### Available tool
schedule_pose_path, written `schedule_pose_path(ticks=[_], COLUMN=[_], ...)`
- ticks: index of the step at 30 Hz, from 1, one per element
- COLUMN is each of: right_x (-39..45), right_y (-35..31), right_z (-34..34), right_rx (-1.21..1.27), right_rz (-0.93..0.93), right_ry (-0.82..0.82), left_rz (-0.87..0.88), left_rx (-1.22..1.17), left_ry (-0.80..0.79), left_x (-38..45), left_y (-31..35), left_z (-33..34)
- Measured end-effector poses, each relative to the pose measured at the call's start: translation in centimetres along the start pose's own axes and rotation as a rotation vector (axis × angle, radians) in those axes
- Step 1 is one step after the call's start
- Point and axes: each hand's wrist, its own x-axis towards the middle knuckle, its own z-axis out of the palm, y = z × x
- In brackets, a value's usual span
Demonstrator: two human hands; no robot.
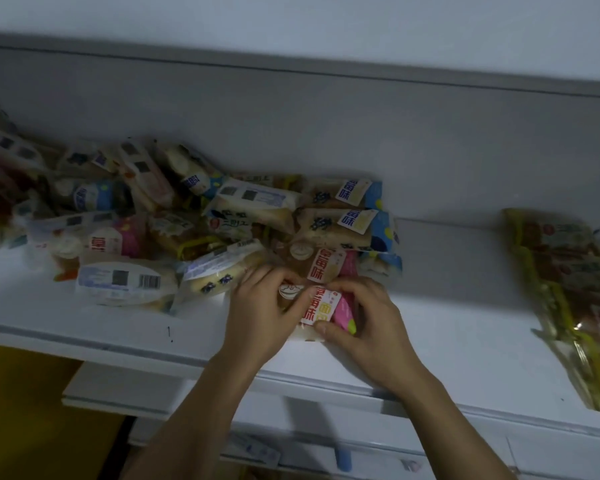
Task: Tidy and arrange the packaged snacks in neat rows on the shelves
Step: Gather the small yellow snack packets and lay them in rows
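A pink-and-white snack packet (321,308) lies on the white shelf (465,327) near its front edge. My left hand (264,313) grips its left end and my right hand (361,317) grips its right end, thumb along the front. Directly behind it sits a matching pink packet (321,266), then two blue-ended packets (350,225) in a row toward the back wall. A jumbled heap of snack packets (125,220) fills the shelf's left half, some face down with barcodes showing.
A stack of yellow-edged packets (568,289) lies at the shelf's right end. Bare shelf shows between it and the middle row. Lower shelf edges (146,393) jut out below, with an orange surface at the lower left.
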Motion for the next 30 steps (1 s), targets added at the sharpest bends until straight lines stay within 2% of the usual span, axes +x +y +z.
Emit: schedule_pose_path(ticks=[3,7,14,17,19,21,24,27,30], right_x=[0.7,0.5,0.8,3.0,4.6,5.6,8.3,12.9,16.7], right_y=[-0.4,-0.2,-2.3,-4.9,-6.5,-7.4,-10.0,-12.8,-14.0], right_z=[0.3,0.4,-0.4,-0.3,0.6,1.5,4.2,8.3,12.9], right_rx=[-0.027,-0.015,-0.107,-0.095,-0.08,-0.11,-0.152,-0.147,-0.257], right_rz=[0.03,0.027,-0.214,-0.29,-0.263,-0.233,-0.282,-0.183,-0.089], right_ry=[0.003,0.008,0.208,0.101,-0.014,-0.109,-0.164,-0.328,-0.43], left_rz=[-0.026,0.042,0.001,0.008,-0.036,-0.096,-0.23,-0.275,-0.204], left_rx=[0.015,-0.054,-0.027,0.081,0.173,0.231,0.361,0.435,0.364], left_ry=[-0.013,-0.025,0.075,0.14,0.187,0.194,0.174,0.137,0.139], left_x=[0.6,-0.1,-1.0,-0.4,0.0,0.6,1.3,2.4,2.9], left_y=[-0.2,-0.5,0.3,-0.4,-1.9,-3.6,-7.0,-10.1,-12.7], left_z=[0.0,-0.6,-3.0,-5.2,-7.2,-9.0,-11.8,-13.4,-13.8])
